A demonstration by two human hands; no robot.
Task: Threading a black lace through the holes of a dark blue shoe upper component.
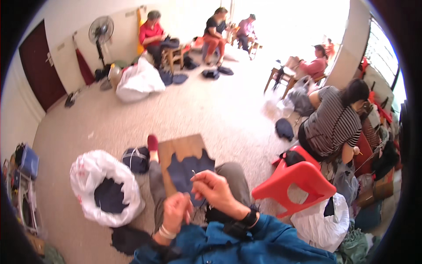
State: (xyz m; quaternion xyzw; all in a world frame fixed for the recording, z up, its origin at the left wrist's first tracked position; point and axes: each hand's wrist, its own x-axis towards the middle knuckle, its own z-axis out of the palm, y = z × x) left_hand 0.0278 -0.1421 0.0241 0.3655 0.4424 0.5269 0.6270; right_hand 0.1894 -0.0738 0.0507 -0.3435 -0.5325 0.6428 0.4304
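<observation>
A dark navy piece of cut fabric [184, 169] with a wavy edge lies on a brown board [180, 144] across my lap. Above the fabric, my right hand [215, 191] is closed in a pinch, and a small thin needle-like thing [194, 173] sticks up from its fingertips. My left hand [175, 213] is just below and to the left, its fingers curled together; whatever they may hold is too small to make out. The two hands are close together but apart.
At my left stand a white plastic bag [81, 176] of dark cloth and a tied dark bundle [136, 160]. On my right are a red plastic stool [292, 176], another white bag [323, 226] and a seated person [334, 123] in stripes. Several other people sit farther off.
</observation>
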